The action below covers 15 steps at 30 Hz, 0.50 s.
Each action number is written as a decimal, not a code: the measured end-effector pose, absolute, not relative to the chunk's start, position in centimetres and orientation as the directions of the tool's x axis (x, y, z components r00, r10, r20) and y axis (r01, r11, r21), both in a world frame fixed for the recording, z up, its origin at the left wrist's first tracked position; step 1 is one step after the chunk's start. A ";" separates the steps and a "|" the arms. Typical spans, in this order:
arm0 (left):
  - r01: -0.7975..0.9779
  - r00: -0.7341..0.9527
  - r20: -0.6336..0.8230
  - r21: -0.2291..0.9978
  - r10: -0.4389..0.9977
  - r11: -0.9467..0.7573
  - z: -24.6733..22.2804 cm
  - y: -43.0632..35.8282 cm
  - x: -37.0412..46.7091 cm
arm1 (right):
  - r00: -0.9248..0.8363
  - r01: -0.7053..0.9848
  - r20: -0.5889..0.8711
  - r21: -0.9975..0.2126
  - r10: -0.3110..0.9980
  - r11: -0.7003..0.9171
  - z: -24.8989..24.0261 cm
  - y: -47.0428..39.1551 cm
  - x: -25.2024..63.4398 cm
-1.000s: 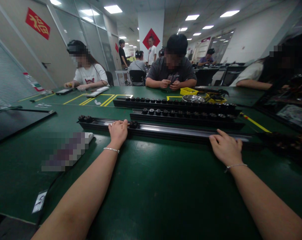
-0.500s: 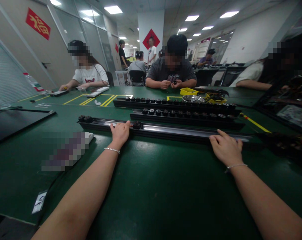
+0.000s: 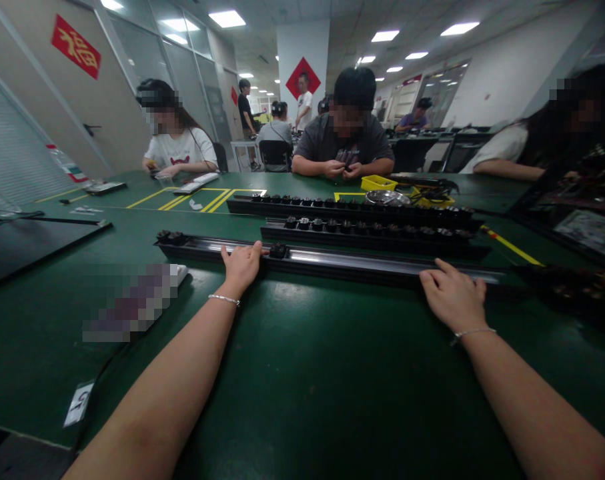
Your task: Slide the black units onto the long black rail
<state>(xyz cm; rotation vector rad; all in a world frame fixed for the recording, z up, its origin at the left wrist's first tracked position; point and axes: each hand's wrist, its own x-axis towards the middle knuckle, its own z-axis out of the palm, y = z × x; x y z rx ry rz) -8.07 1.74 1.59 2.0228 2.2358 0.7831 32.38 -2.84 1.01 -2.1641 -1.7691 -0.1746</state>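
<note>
A long black track (image 3: 352, 259) with a shiny metal channel lies across the table before me. My left hand (image 3: 242, 264) is closed over its left part, the fingers reaching into the channel. One fingertip is against or just beside a small black module (image 3: 278, 251) that sits in the channel. More black modules (image 3: 170, 237) are at the track's left end. Farther right, my right hand (image 3: 455, 293) grips the same track, thumb on the near side and fingers bent over the top. Several fingertips of both hands are hidden.
Behind lie two more tracks, the middle one (image 3: 372, 235) and the far one (image 3: 352, 208), each bearing a row of black modules. A blurred pale device (image 3: 137, 303) lies left, a yellow tray (image 3: 379, 184) beyond. Co-workers sit around the green table (image 3: 302, 373).
The small black module beside my left hand has slid slightly right along the channel. Both my hands stay nearly in place. The co-worker at left has drawn their hands closer together.
</note>
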 end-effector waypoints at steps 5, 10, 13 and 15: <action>0.931 -0.148 0.314 0.363 0.938 0.025 1.4 1.8 -8.2 | 0.214 0.969 0.306 -0.183 0.928 -0.163 1.0 -2.9 32.3; 0.948 -0.087 0.359 0.316 0.929 -0.034 1.0 1.9 -8.4 | 0.218 0.968 0.294 -0.187 0.930 -0.168 1.1 -2.9 32.3; 0.957 -0.025 0.372 0.277 0.928 -0.085 0.8 1.9 -8.5 | 0.207 0.970 0.286 -0.184 0.936 -0.158 1.1 -2.9 32.3; 0.959 -0.002 0.374 0.262 0.927 -0.104 0.7 1.9 -8.5 | 0.200 0.972 0.294 -0.181 0.935 -0.151 1.1 -2.9 32.4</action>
